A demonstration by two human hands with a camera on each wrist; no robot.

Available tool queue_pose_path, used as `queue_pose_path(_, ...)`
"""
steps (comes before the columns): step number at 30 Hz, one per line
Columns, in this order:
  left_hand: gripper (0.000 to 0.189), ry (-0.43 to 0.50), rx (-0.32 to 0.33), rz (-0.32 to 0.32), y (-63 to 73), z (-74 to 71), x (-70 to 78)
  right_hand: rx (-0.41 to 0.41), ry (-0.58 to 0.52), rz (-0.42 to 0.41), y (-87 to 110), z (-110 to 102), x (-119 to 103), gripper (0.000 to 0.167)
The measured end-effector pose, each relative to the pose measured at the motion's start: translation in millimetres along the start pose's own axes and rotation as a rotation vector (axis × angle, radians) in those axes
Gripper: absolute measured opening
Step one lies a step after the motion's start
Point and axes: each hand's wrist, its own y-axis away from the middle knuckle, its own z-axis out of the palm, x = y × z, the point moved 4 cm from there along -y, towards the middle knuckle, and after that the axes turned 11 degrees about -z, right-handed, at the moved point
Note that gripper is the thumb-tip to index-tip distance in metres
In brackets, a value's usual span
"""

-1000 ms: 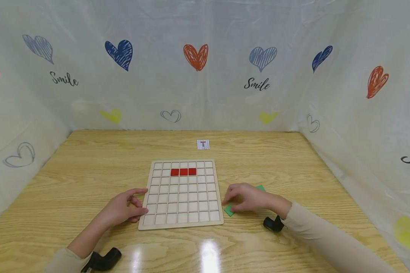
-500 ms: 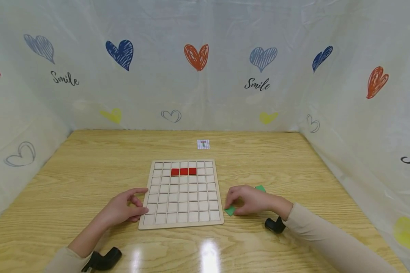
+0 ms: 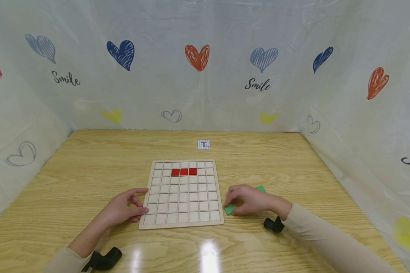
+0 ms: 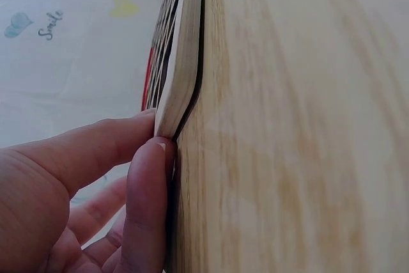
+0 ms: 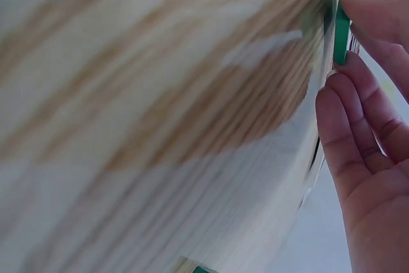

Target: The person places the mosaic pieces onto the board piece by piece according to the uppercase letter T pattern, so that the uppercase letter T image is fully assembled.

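A wooden grid board [image 3: 181, 227] lies on the table with three red square tiles [image 3: 184, 171] side by side in its second row from the top. My left hand [image 3: 123, 206] rests at the board's left edge, index fingertip and thumb touching the rim. Seen close in the left wrist view, those fingertips meet the board's side [image 4: 182, 75]. Just right of the board, my right hand [image 3: 247, 200] pinches a green square tile [image 3: 229, 209] between thumb and fingers, low over the table. The right wrist view shows that tile [image 5: 342, 33] edge-on at the fingertips.
Another green piece [image 3: 260, 188] lies behind my right hand, partly hidden by it. Beyond the board is a small card [image 3: 203, 144] printed with a grid and a red-and-green T shape. A curtain with hearts [image 3: 197, 57] encloses the table's back and sides.
My right hand has shifted very slightly right while its fingers settled on the green tile, which has turned a little. The left hand, board and red tiles stay in place.
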Motion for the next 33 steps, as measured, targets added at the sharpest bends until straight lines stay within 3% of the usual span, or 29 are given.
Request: queue_pose_path(33, 0.069, -0.012, 0.002, -0.007, -0.2, 0.3, -0.4, 0.054, -0.009, 0.062, -46.7, -3.9, 1.7, 0.021)
